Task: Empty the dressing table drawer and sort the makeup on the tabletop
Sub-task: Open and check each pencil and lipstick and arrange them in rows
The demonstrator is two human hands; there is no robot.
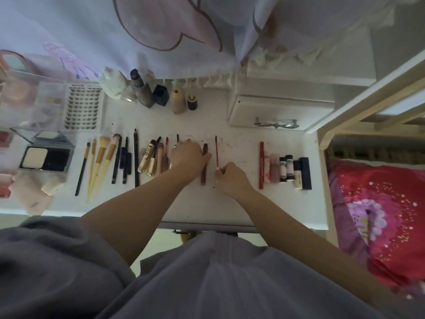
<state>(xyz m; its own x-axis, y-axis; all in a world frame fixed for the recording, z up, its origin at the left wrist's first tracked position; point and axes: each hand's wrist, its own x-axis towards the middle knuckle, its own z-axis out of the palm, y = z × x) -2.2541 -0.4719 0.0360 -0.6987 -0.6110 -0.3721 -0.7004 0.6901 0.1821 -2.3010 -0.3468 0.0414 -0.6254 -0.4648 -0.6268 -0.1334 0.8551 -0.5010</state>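
Many cosmetics [147, 157] across white tabletop [239, 199]

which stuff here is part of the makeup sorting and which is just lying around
In the job: thin red pencil held by right hand, brown tube at left hand, brushes, lipsticks.
Lying about: glasses, red pillow.

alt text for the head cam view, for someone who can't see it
A person's right hand pinches a thin red lip brush on a white dressing table while the left hand rests on a brown pencil. Makeup brushes lie in rows to the left, lipsticks to the right.
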